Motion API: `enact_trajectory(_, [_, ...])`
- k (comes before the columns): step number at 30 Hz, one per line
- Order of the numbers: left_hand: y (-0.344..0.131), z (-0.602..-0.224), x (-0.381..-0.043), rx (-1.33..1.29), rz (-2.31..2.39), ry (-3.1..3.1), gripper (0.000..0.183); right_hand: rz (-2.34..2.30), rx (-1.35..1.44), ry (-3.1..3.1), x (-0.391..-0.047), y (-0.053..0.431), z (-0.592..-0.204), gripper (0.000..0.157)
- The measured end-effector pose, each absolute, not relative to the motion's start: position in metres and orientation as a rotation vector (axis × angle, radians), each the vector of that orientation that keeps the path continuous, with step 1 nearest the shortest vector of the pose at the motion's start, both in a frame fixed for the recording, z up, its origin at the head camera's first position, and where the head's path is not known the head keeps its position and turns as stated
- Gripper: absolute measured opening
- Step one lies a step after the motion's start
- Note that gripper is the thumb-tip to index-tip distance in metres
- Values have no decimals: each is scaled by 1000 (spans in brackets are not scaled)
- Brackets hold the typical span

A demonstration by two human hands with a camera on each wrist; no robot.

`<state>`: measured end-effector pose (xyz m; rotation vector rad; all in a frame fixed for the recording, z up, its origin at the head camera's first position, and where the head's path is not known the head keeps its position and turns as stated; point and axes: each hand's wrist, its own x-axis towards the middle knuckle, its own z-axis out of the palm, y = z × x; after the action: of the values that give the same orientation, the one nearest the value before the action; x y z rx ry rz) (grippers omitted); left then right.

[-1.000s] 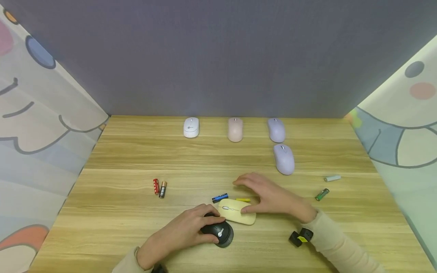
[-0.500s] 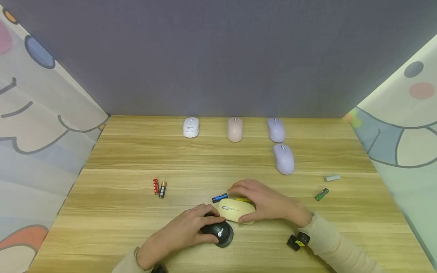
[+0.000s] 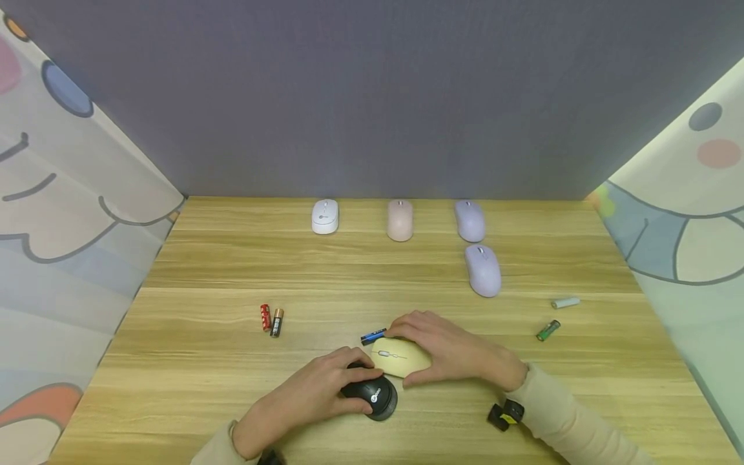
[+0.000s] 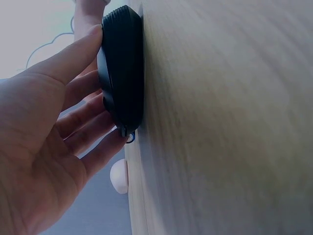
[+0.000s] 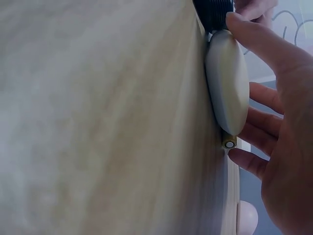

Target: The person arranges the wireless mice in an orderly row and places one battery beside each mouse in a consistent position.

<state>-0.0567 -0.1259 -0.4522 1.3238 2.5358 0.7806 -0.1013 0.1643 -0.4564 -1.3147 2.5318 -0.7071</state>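
My left hand (image 3: 325, 384) holds a black computer mouse (image 3: 378, 400) on the table, thumb on its near side and fingers over the far side. In the left wrist view the black mouse (image 4: 122, 68) sits between thumb and fingers. My right hand (image 3: 450, 349) spans a pale yellow mouse (image 3: 392, 356), its thumb at the near edge and fingers at the far edge. The right wrist view has the yellow mouse (image 5: 230, 81) within that grasp, a battery's end (image 5: 229, 143) beside it near the little finger. Blue batteries (image 3: 374, 336) lie by the right fingertips.
Along the back stand a white mouse (image 3: 325, 216), a pink mouse (image 3: 400, 221) and a lilac mouse (image 3: 469, 221), with another lilac mouse (image 3: 484, 271) nearer. A red battery (image 3: 265, 318) and black battery (image 3: 277, 323) lie left; a green battery (image 3: 548, 330) and pale battery (image 3: 566, 303) right.
My right hand has moved left and a little nearer, closing round the yellow mouse and covering the yellow battery in the head view. The left hand stays on the black mouse.
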Motion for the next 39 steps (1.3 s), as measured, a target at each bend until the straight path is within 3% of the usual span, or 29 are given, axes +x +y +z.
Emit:
enact_trajectory(17, [-125, -453, -56, 1347, 778, 2555, 48, -631, -1390, 2566, -97, 160, -457, 77])
enact_trajectory(39, [-126, -453, -56, 1363, 795, 2557, 48, -596, -1483, 2632, -96, 155, -460, 63])
